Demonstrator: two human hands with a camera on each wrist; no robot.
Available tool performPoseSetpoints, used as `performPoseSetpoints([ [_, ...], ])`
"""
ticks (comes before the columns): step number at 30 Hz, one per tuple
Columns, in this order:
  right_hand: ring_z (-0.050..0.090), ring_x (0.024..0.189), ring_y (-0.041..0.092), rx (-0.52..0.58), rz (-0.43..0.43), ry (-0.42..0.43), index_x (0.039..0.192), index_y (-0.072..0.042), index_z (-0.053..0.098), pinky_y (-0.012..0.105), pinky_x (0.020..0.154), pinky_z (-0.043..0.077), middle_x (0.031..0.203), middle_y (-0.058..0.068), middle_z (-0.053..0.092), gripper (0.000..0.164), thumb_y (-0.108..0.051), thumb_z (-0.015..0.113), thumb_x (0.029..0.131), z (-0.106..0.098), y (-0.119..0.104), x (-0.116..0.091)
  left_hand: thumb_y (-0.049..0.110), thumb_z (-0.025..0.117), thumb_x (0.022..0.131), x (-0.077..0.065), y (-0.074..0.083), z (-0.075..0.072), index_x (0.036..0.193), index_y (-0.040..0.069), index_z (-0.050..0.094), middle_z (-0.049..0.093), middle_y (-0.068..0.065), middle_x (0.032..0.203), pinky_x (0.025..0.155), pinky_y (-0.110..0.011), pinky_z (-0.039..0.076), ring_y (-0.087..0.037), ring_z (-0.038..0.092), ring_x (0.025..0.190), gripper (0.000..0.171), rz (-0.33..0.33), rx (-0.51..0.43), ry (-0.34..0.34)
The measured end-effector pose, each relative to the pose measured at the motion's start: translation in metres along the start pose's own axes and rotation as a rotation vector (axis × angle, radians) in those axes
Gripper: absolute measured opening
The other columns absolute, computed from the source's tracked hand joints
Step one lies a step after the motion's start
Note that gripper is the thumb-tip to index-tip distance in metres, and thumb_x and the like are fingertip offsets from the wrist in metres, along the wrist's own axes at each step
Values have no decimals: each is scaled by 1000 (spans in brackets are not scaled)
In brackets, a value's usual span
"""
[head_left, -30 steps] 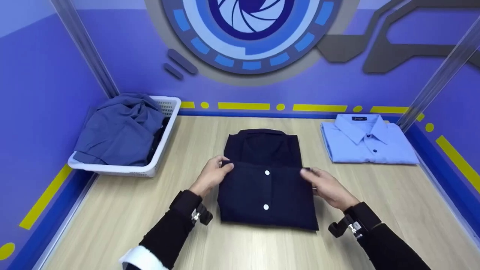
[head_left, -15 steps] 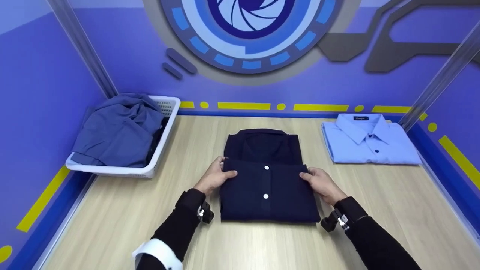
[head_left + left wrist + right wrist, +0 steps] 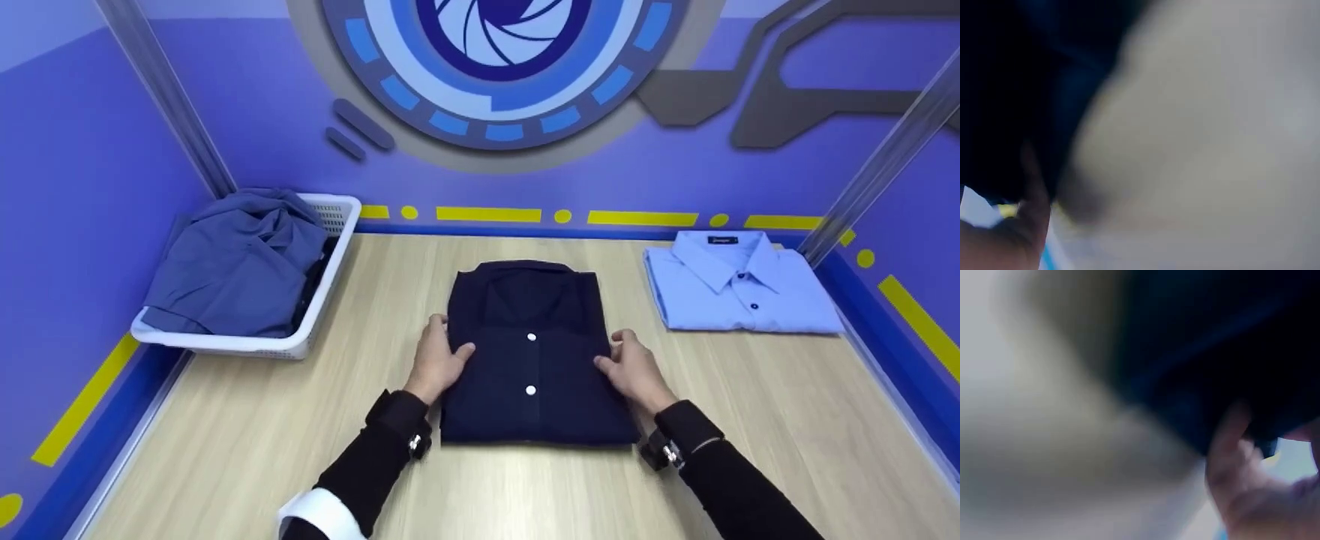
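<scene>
A folded dark navy shirt [image 3: 525,416] with two white buttons showing lies at the middle of the table, collar toward the back wall. My left hand [image 3: 437,364] is at its left side, thumb over the edge and fingers extended along the side. At the opposite edge, my right hand [image 3: 637,373] touches the cloth with its thumb, the other fingers loosely bent outside it. In the left wrist view, a fairly straight finger [image 3: 1033,174] lies against dark cloth. The right wrist view is blurred; fingers [image 3: 1230,439] meet the dark cloth there.
A white plastic basket [image 3: 346,225] heaped with grey-blue clothing [image 3: 232,262] stands at the back left. A folded light blue shirt [image 3: 742,300] lies at the back right of the wooden table [image 3: 525,495]. Blue printed walls [image 3: 255,112] enclose the back and sides.
The navy shirt's folded-up front part has come down flat against the rest. Both hands have loosened from its upper corners, and their fingers now lie at the shirt's sides.
</scene>
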State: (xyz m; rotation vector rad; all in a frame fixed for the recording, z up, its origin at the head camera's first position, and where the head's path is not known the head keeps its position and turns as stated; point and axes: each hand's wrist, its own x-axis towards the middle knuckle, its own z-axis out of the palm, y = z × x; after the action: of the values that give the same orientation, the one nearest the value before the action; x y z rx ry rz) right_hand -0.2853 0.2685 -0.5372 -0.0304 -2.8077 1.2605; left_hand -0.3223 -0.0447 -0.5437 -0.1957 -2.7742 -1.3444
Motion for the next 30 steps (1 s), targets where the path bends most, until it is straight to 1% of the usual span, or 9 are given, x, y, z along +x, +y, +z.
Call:
performPoseSetpoints([
  [2,57,103,37,-217,-189,80,129,8,48,48,90,45,112,23,58,53,-14,69,86,5,-5,-7,23,70,88,-10,4,2,140,1,41,47,-21,135,104,-48,39,-36,47,125,64,173,211,29],
  [4,51,116,43,-360,-387,105,134,4,50,56,96,41,127,25,52,59,-21,71,85,9,-11,-16,35,67,90,-23,10,4,144,6,41,39,-22,145,108,-54,33,-41,38,133,67,328,416,-10],
  [6,43,127,46,-494,-546,58,139,-3,50,60,100,37,140,25,46,62,-33,69,88,11,-17,-26,49,58,93,-37,16,4,149,14,37,29,-20,154,110,-59,27,-43,28,140,69,448,556,-120],
  [9,31,137,49,-607,-630,-104,145,-10,45,65,103,32,151,22,35,67,-49,59,93,14,-22,-38,66,41,93,-55,18,3,154,24,28,18,-16,160,111,-62,22,-44,19,144,75,515,665,-303],
  [13,19,141,50,-609,-545,-299,152,-14,33,66,107,25,157,21,23,71,-56,46,96,16,-17,-44,74,35,89,-64,12,2,155,26,24,16,-15,161,113,-59,22,-44,18,144,83,534,740,-389],
  [19,15,143,48,-573,-496,-375,154,-16,28,65,109,22,159,19,19,73,-59,42,96,16,-9,-42,79,34,85,-63,8,3,155,27,21,14,-14,161,113,-56,23,-42,17,145,88,522,805,-424],
  [22,20,143,46,-516,-535,-336,151,-12,34,61,110,24,157,19,24,70,-55,47,97,12,-5,-39,76,37,87,-59,7,0,154,24,27,17,-14,161,113,-56,24,-41,19,145,85,513,731,-424],
  [26,32,138,45,-417,-589,-182,135,1,54,57,109,30,150,23,38,53,-35,59,96,4,1,-29,64,42,94,-44,4,-8,147,14,43,25,-16,158,112,-57,25,-39,24,144,72,475,628,-349],
  [30,42,132,44,-286,-508,-107,121,5,61,56,107,34,141,25,47,35,-12,65,91,-2,7,-11,42,53,97,-18,1,-15,137,6,52,34,-18,153,110,-55,28,-35,30,142,54,396,528,-257],
])
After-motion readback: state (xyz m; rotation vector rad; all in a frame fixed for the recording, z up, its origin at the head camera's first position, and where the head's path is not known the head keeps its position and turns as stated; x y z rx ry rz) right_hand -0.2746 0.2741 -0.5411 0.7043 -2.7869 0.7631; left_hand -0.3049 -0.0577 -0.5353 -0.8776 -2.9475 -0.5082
